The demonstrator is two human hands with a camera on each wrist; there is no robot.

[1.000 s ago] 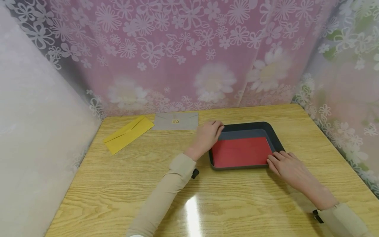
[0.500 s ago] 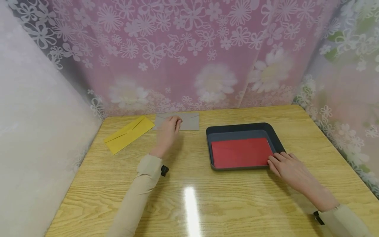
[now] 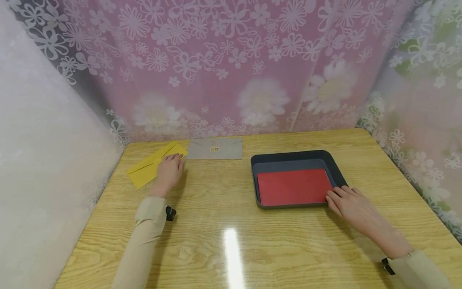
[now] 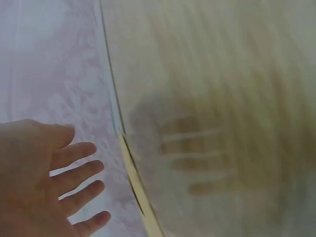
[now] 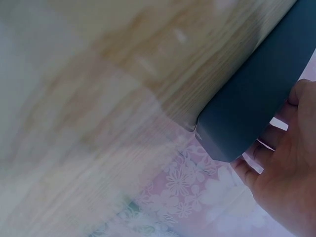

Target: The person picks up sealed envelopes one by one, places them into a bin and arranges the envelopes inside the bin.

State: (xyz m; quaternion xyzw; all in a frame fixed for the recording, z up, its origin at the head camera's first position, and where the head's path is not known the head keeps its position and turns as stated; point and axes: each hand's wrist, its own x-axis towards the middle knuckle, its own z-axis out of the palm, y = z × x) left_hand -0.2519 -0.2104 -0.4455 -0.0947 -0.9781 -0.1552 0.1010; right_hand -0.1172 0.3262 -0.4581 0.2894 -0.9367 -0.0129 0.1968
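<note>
In the head view my left hand (image 3: 169, 170) hangs over the right part of a yellow envelope (image 3: 144, 175). Its fingers are loosely spread and hold nothing; the left wrist view shows a gap between the hand (image 4: 59, 173) and the table with the yellow envelope (image 4: 138, 185). At the near right corner of a dark rectangular baking tray (image 3: 296, 155), my right hand (image 3: 355, 206) grips the rim with thumb and fingers. The right wrist view has this hand (image 5: 291, 153) on the tray's outer wall (image 5: 247, 103). A red envelope (image 3: 294, 187) lies flat inside the tray.
A grey envelope (image 3: 229, 149) with a small sticker lies at the table's back edge, right beside the yellow one. Flowered pink curtain (image 3: 231, 80) closes off the back. The wood-grain table (image 3: 202, 224) reflects a bright light strip.
My left hand has moved left from the tray's left rim, past the grey envelope, to the yellow envelope. The right hand has stayed at the tray's corner.
</note>
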